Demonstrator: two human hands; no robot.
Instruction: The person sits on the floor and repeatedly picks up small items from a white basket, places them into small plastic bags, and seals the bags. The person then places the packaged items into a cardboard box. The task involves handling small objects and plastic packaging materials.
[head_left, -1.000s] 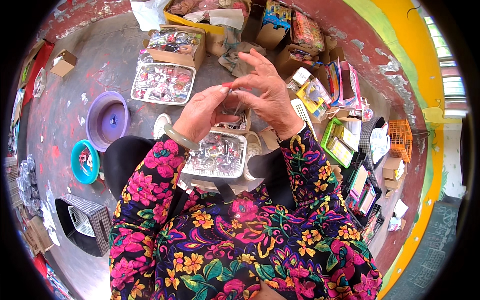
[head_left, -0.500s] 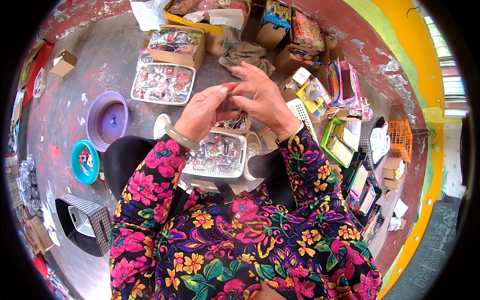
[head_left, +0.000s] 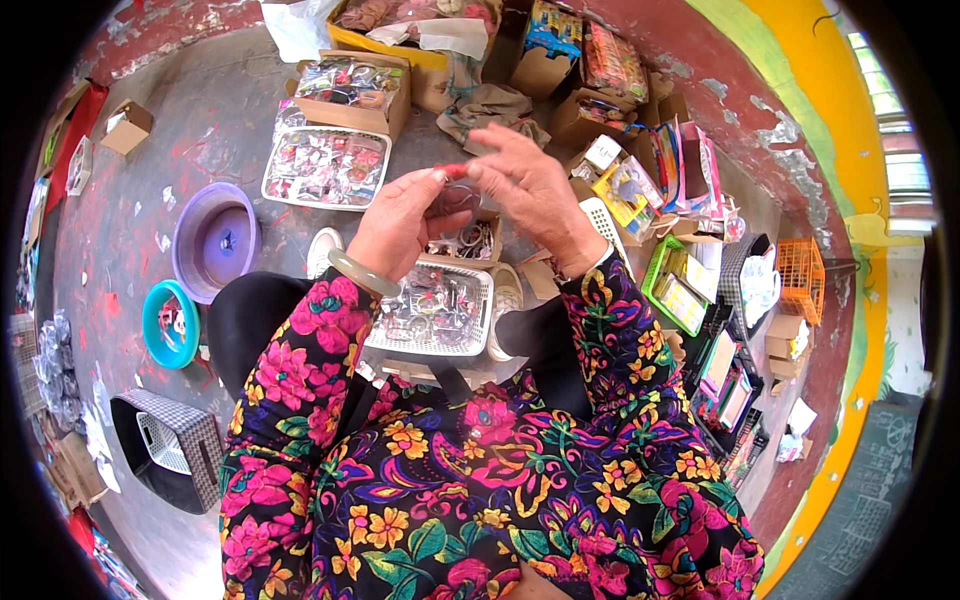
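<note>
Above the baskets, my left hand (head_left: 398, 222) pinches a small red item (head_left: 453, 172) between thumb and fingers. What kind of thing it is I cannot make out; something see-through hangs below it between the hands. My right hand (head_left: 532, 192) touches the item's right end with thumb and forefinger, its other fingers raised and slightly blurred. Below the hands stands a white basket (head_left: 484, 318) full of small packaged pieces in clear wrapping. Just beyond it, a cardboard box (head_left: 490, 240) holds loop-shaped pieces, partly hidden by my hands.
Further off are another white basket (head_left: 270, 180) of packaged pieces and a filled carton (head_left: 345, 115). A purple basin (head_left: 188, 250) and a turquoise basin (head_left: 152, 330) stand left. To the right are a green tray (head_left: 655, 290), an orange crate (head_left: 801, 280) and several boxes.
My right hand has shifted slightly, its fingers closer to the red item. The item sits a little further left, and the see-through part below it shows more.
</note>
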